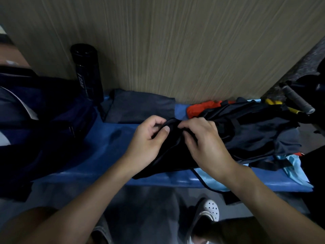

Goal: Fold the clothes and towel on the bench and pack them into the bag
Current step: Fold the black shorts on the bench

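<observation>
In the dim light the black garment [172,159] at the middle of the blue worktop [98,155] is hard to make out, and both hands cover part of it. The grip of the left hand [149,136] pinches a soft fold between thumb and curled fingers. The right hand [205,143] curls onto the same cloth just beside it. The navy bag [44,120] at the worktop's left end is cut off by the frame, its inside unseen. A folded grey garment [140,110] lies at the worktop's back edge, and a crumpled pile [255,131] of dark cloth covers its right end.
</observation>
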